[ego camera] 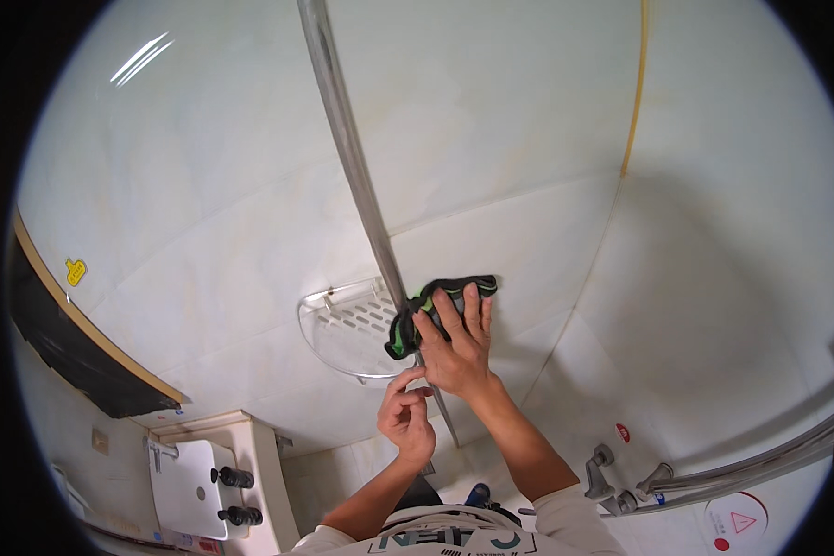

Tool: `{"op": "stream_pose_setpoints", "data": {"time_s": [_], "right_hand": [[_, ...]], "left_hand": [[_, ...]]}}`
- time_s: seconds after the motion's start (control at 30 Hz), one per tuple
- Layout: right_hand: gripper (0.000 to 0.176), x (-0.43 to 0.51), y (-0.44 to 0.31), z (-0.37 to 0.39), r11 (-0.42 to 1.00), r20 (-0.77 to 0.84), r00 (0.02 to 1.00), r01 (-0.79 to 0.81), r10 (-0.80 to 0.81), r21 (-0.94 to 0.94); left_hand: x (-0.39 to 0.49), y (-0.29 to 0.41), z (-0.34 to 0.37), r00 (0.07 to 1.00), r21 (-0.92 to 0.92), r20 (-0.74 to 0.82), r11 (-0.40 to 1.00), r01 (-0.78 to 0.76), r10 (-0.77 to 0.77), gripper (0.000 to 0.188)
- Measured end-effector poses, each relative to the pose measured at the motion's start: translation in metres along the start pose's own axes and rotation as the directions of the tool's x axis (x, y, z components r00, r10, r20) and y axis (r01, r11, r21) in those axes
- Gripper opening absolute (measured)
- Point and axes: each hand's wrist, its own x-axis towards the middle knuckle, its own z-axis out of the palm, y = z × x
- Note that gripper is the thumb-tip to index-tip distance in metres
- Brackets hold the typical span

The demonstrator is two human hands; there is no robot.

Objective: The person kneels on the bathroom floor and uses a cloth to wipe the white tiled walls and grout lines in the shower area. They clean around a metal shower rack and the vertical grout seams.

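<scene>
My right hand (461,347) presses a black, green and grey cloth (452,292) against the pale wall panel, with its fingers spread over the fabric. The cloth lies beside and partly across a long metal pole (361,181) that runs down past a corner shelf. Just below, my left hand (409,417) is raised near the pole with curled fingers; whether it touches the pole I cannot tell. A clear and white slotted shelf (351,326) with a metal rail sits on the wall to the left, partly hidden by the cloth and hands.
At lower left stands a white washbasin (194,486) with a tap (163,450) and two dark bottles (240,477) on its edge. A shower mixer (608,479) and a curved metal rail (743,469) are at lower right. A dark-surfaced, light-framed panel (90,361) hangs at far left.
</scene>
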Motion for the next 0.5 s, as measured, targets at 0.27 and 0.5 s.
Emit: {"op": "stream_pose_setpoints", "data": {"time_s": [0.27, 0.5], "right_hand": [[0.056, 0.078, -0.006, -0.007, 0.998, -0.093, 0.995, 0.041, -0.046, -0.051], [0.055, 0.077, 0.014, -0.009, 0.995, -0.117, 0.989, 0.087, -0.092, -0.046]], "left_hand": [[0.051, 0.012, -0.006, 0.894, 0.737, 0.318, 0.51, -0.443, 0.316, 0.032], [0.053, -0.014, -0.019, 0.929, 0.877, 0.367, 0.313, -0.365, 0.057, 0.046]]}}
